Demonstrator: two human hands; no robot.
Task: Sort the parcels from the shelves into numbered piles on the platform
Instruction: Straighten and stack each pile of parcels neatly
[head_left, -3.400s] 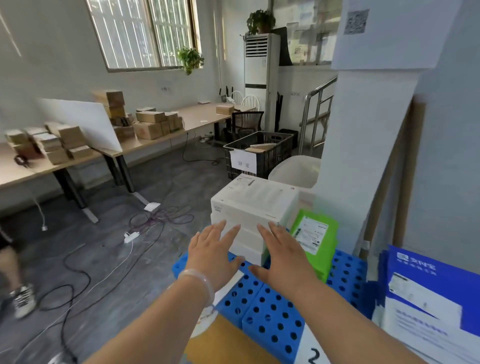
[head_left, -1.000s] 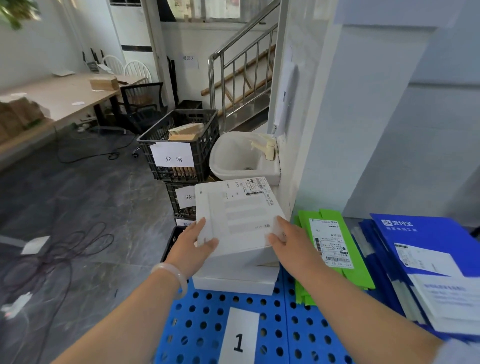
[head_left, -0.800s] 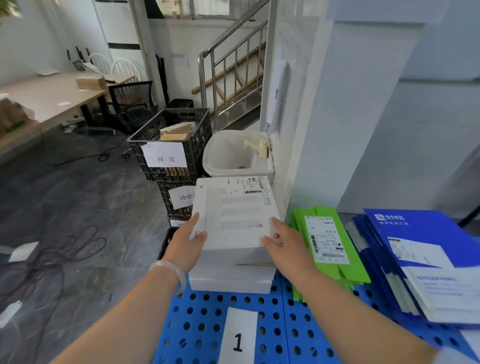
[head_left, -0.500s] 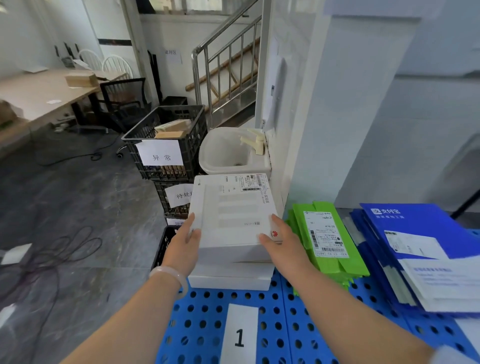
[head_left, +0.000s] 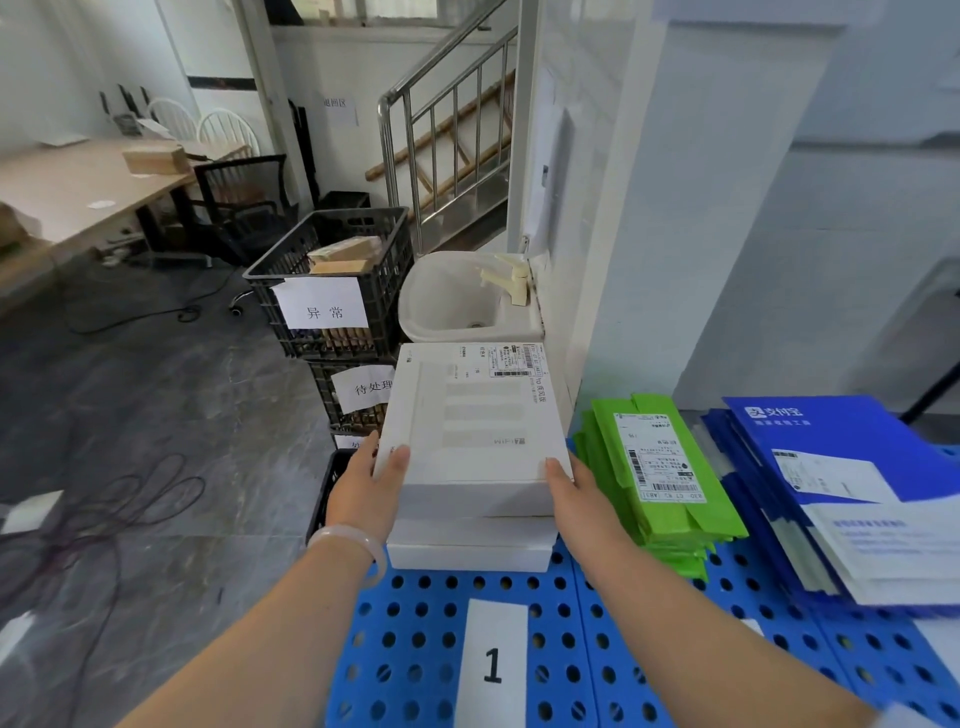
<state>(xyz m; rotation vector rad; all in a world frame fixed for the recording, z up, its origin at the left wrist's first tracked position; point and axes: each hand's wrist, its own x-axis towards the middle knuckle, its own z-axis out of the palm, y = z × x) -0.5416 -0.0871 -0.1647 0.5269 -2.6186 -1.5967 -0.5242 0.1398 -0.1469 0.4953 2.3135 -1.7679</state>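
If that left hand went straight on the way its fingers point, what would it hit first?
Probably the lower black crate with the paper label, just beyond the white box whose edge the left hand grips; depth is hard to judge here.

Top box (head_left: 475, 431) white w/ faint grey bands across lid, b&w barcode label at far corner. Lower box (head_left: 467, 551) plain white. Platform (head_left: 415, 649) bright blue, dotted w/ rows of round dark holes; number card (head_left: 492, 665) white, black "1". Green parcels (head_left: 670, 499) lime green, white labels w/ black barcodes. Blue envelopes (head_left: 831, 431) royal blue, white logo + txt, white labels. Crates (head_left: 332, 270) black lattice; signs (head_left: 324, 310) white paper, black characters. Sink (head_left: 457, 301) off-white, tap (head_left: 506, 275) cream. Floor (head_left: 156, 415) dark grey, marbled w/ pale streaks. Table (head_left: 78, 192) light wood, carton (head_left: 154, 158) brown. Bracelet (head_left: 358, 545) milky white
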